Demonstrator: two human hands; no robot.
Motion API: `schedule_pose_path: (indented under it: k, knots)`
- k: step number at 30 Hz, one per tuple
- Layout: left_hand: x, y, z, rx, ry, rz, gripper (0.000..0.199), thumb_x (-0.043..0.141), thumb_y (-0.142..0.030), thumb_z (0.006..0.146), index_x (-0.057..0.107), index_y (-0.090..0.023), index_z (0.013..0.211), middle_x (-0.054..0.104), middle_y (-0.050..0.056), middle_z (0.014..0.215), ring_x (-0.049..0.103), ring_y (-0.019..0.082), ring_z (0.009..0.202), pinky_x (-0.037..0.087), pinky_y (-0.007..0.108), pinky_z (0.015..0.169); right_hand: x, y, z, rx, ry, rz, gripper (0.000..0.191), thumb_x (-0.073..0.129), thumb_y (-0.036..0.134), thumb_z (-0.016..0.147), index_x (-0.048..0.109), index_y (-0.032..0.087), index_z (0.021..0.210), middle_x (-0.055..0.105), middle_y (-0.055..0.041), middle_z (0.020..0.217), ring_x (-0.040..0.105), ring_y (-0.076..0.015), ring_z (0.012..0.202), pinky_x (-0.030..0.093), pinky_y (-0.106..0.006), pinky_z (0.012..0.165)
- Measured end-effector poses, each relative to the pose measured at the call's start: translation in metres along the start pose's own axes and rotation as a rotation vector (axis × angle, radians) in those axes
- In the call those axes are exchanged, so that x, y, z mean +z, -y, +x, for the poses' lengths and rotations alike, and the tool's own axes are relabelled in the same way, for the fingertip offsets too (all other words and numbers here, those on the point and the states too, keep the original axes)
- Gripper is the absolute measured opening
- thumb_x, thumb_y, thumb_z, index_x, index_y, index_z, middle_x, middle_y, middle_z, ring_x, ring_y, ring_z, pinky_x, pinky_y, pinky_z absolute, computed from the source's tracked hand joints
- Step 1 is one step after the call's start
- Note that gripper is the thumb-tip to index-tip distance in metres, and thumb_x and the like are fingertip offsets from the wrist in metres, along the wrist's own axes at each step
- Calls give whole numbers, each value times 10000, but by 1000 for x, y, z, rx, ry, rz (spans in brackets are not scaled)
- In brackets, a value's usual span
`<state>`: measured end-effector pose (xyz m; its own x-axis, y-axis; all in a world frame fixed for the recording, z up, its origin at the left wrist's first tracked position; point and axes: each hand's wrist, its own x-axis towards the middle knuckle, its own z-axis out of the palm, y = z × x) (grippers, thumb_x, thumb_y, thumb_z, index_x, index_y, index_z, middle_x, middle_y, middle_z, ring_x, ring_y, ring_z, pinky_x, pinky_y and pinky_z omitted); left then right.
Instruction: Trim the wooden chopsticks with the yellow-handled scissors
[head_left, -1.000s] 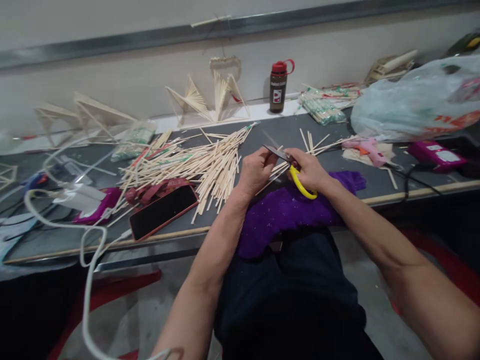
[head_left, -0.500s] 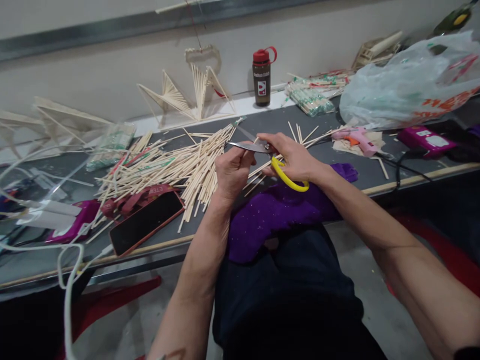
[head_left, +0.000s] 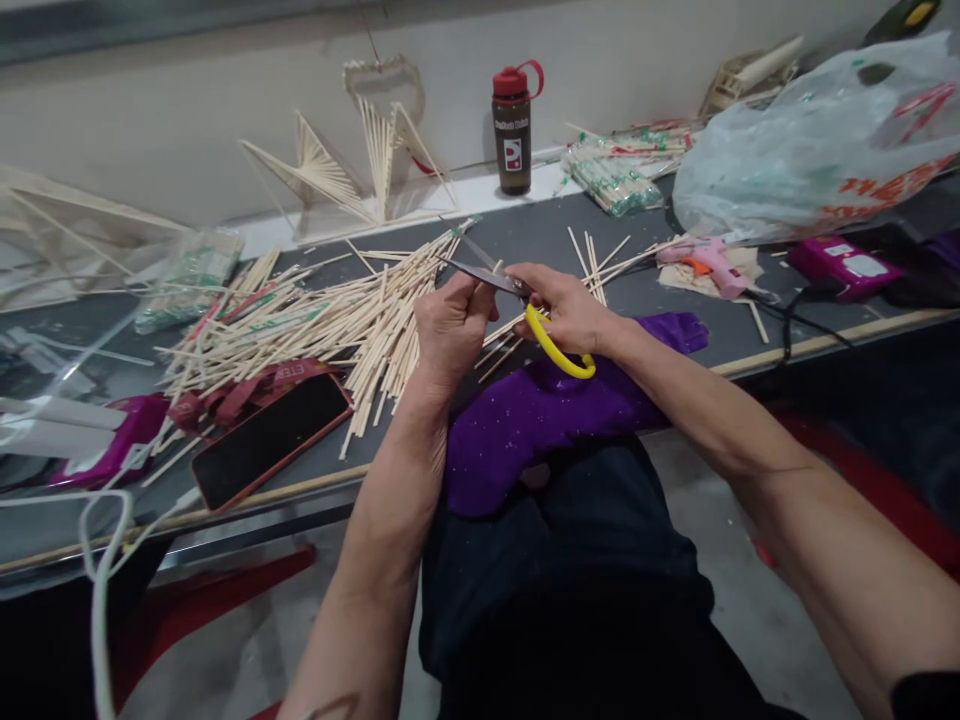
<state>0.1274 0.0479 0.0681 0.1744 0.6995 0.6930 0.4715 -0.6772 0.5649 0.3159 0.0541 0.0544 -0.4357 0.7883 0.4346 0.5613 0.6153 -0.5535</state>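
My right hand [head_left: 568, 308] is closed around yellow-handled scissors [head_left: 556, 345] over the near part of the table. The scissor blades [head_left: 487, 272] stand apart and point left, across the top of my left hand [head_left: 454, 325]. That hand is closed in a pinch on a thin wooden stick, whose pale tip [head_left: 498, 267] shows beside the blades; its rest is hidden by my fingers. Just left of my left hand lies a large loose heap of wooden sticks [head_left: 375, 320]. Beneath both hands a purple cloth [head_left: 525, 425] spreads over the table edge and my lap.
A phone [head_left: 274, 440] lies at the left front, near white cables [head_left: 105, 560]. A dark bottle [head_left: 513, 140] with a red lid stands behind. Stick models [head_left: 322, 170] lean at the wall. To the right are a pink glue gun [head_left: 712, 265] and a plastic bag [head_left: 810, 150].
The view has shifted, so the table's things appear farther left and higher. Both hands keep their hold on the stick and the scissors; the blades remain apart.
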Motion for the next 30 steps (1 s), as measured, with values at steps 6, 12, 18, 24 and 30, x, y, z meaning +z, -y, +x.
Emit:
schedule_pose_path:
  k: [6, 12, 18, 24, 30]
  knots:
    - [3, 6, 2, -43, -7, 23, 314, 543, -272, 942, 614, -215, 641, 603, -16, 562, 559, 92, 531, 419, 242, 534, 1, -2, 4, -5, 6, -64, 553, 560, 239, 751, 514, 222, 1302, 628, -60, 1064, 533, -184, 794, 470, -373, 773]
    - [2, 6, 3, -38, 11, 16, 297, 538, -321, 953, 626, -206, 694, 622, -20, 579, 562, 86, 536, 432, 228, 553, 1, -6, 0, 2, -36, -93, 466, 506, 205, 762, 576, 194, 1222, 627, -30, 891, 499, -144, 687, 423, -298, 688]
    - [-1, 5, 4, -75, -110, -123, 219, 566, -397, 947, 647, -218, 850, 600, -36, 584, 556, 84, 550, 407, 211, 527, -3, -3, 1, 62, -93, -206, 370, 483, 238, 829, 614, 178, 1170, 623, -3, 771, 521, -134, 647, 388, -271, 661]
    - [-24, 2, 22, -272, -532, -625, 153, 556, -351, 961, 594, -226, 881, 577, -51, 621, 426, 50, 432, 280, 197, 395, -33, 2, -4, 201, -67, -479, 597, 590, 396, 811, 513, 182, 1362, 713, -53, 940, 632, -220, 786, 403, -300, 683]
    - [-57, 18, 37, -410, -698, -937, 121, 563, -313, 966, 589, -253, 865, 641, -56, 703, 563, 43, 566, 387, 152, 481, -68, 7, -31, 49, 352, -572, 448, 599, 355, 818, 603, 236, 1251, 720, -58, 1032, 655, -223, 888, 408, -283, 700]
